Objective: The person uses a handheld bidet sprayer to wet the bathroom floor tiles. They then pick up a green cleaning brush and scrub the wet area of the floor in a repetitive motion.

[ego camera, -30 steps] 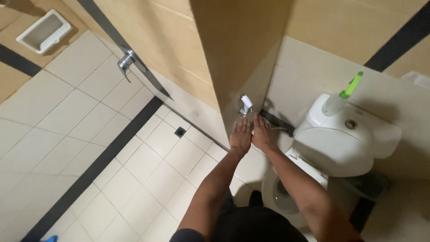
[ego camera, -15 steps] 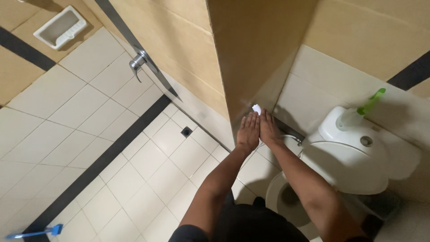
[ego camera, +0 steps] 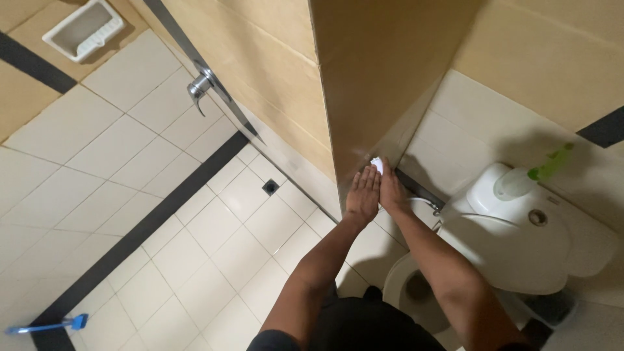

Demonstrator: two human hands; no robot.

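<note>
While by the toilet (ego camera: 520, 253):
Left hand (ego camera: 362, 195): flat, fingers out, grip open, touching white paper (ego camera: 376, 165).
Right hand (ego camera: 391, 190): beside it, grip hidden, cannot tell.
Wall (ego camera: 383, 78): tan.

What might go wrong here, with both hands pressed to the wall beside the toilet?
The small white wad sits only at the fingertips of the right hand and left hand, so it might slip. The person leans over the open toilet bowl; anything dropped could fall in. The green bottle on the tank could get knocked.
</note>
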